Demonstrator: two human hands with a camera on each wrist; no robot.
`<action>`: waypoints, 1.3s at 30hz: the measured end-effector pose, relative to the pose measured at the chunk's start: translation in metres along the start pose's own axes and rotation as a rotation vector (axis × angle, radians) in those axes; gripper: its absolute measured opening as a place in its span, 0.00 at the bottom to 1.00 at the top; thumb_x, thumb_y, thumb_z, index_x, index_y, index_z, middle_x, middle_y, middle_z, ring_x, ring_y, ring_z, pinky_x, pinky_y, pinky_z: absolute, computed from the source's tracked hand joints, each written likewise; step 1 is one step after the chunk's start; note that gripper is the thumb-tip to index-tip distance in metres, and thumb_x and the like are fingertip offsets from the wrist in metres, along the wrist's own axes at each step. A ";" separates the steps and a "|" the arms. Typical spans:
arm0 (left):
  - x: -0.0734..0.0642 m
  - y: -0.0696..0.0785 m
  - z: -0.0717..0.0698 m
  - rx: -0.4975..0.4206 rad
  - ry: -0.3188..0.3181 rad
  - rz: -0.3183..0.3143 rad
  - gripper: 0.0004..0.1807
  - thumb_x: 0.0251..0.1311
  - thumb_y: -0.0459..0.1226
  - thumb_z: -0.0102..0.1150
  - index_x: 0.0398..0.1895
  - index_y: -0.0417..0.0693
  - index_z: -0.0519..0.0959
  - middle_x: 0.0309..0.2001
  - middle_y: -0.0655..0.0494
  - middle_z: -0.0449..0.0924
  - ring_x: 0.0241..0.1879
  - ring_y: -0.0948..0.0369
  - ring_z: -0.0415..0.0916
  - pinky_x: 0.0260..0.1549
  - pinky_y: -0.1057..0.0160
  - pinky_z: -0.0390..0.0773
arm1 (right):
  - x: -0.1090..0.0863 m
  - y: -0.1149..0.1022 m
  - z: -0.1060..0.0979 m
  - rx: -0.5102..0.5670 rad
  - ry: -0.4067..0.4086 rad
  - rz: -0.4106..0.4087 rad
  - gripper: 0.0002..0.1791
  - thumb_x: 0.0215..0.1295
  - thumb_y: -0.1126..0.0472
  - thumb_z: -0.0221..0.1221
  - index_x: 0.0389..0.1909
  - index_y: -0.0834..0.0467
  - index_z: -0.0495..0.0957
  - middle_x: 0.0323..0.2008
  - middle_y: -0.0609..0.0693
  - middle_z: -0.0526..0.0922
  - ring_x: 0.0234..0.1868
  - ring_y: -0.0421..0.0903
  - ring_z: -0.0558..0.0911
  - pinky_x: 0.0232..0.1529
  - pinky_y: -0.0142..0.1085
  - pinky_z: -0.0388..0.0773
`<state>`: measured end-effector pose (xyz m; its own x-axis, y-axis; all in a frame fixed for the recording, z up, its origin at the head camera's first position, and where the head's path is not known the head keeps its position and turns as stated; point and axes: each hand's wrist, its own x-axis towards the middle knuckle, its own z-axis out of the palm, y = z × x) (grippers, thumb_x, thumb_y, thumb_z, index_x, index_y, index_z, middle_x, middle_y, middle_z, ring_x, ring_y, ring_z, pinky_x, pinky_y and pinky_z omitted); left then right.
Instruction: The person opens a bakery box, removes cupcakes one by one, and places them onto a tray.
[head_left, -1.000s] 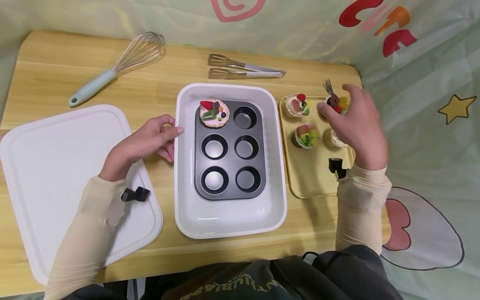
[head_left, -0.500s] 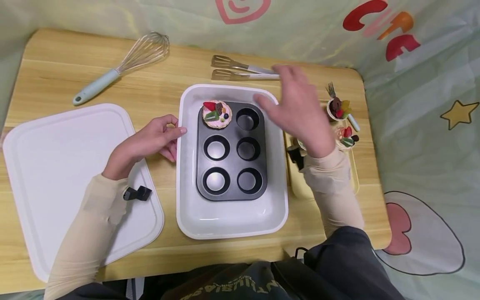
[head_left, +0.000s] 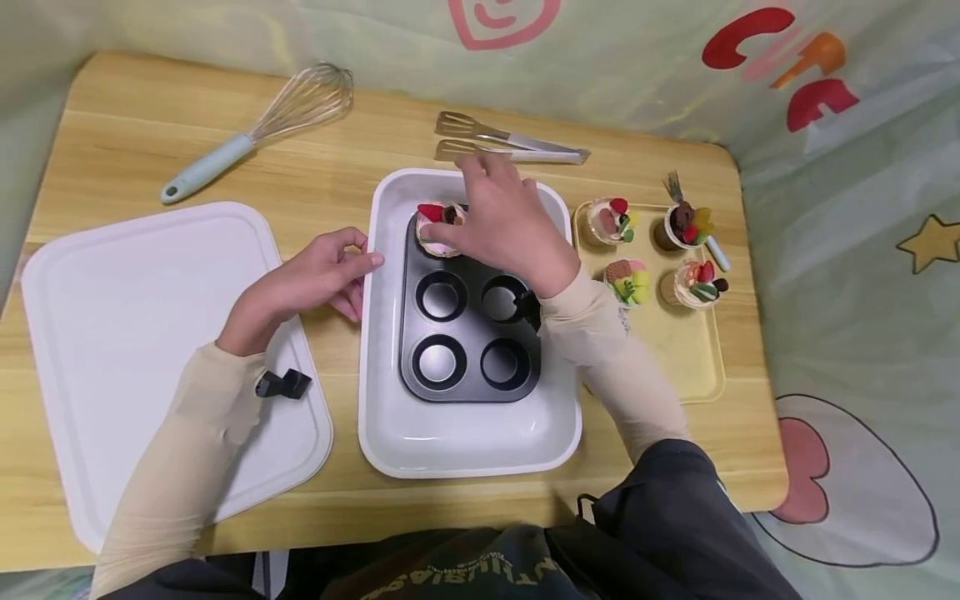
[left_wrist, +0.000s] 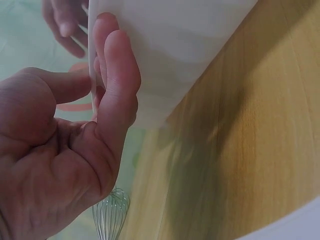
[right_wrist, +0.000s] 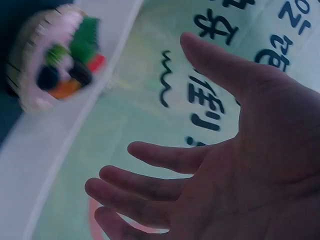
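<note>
In the head view, my left hand [head_left: 318, 275] grips the left rim of a deep white rectangular tub [head_left: 472, 450]. Its thumb lies on the rim and the fingers on the outer wall, as the left wrist view shows. Inside the tub is a dark six-cup muffin tin [head_left: 472, 387]. A cupcake topped with strawberry and other fruit [head_left: 430, 213] sits in its far left cup. Over the tin's far end hovers my right hand [head_left: 510, 225], fingers spread and holding nothing. It partly covers the cupcake and hides the far right cup. The right wrist view shows the cupcake [right_wrist: 60, 65] apart from the fingers.
On the right, a yellow tray [head_left: 686, 358] carries several decorated cupcakes [head_left: 693, 285], with a fork [head_left: 673, 185] beside one. Metal tongs [head_left: 517, 152] lie behind the tub. A whisk [head_left: 255, 137] rests at the back left, and a flat white board [head_left: 165, 333] lies on the left.
My right hand has come left from above the yellow tray to the far end of the muffin tin, with nothing in it. My left hand stays on the tub's rim.
</note>
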<state>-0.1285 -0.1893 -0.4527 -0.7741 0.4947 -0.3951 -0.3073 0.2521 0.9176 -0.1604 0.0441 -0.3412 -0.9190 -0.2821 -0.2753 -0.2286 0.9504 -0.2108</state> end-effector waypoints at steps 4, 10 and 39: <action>0.002 0.001 0.002 -0.001 -0.013 0.005 0.16 0.76 0.42 0.49 0.50 0.37 0.62 0.19 0.44 0.80 0.18 0.52 0.81 0.23 0.50 0.86 | 0.008 0.002 0.015 0.008 -0.042 0.026 0.54 0.55 0.32 0.66 0.74 0.58 0.59 0.68 0.59 0.66 0.63 0.59 0.71 0.63 0.53 0.71; 0.002 0.003 0.002 0.009 -0.020 0.004 0.16 0.77 0.42 0.48 0.50 0.37 0.62 0.20 0.44 0.80 0.18 0.52 0.81 0.22 0.50 0.86 | 0.016 0.006 0.031 -0.010 -0.046 0.010 0.55 0.50 0.31 0.69 0.72 0.59 0.62 0.63 0.60 0.70 0.60 0.59 0.73 0.57 0.52 0.76; 0.000 0.002 0.000 -0.001 -0.001 0.001 0.15 0.77 0.41 0.48 0.49 0.37 0.62 0.19 0.44 0.80 0.18 0.52 0.81 0.21 0.51 0.86 | 0.035 0.010 0.055 0.032 -0.028 0.013 0.36 0.53 0.45 0.68 0.55 0.64 0.70 0.47 0.59 0.73 0.42 0.54 0.77 0.42 0.46 0.80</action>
<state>-0.1289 -0.1890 -0.4509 -0.7737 0.4960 -0.3941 -0.3068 0.2510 0.9181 -0.1768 0.0371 -0.4045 -0.9125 -0.2736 -0.3041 -0.2057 0.9495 -0.2370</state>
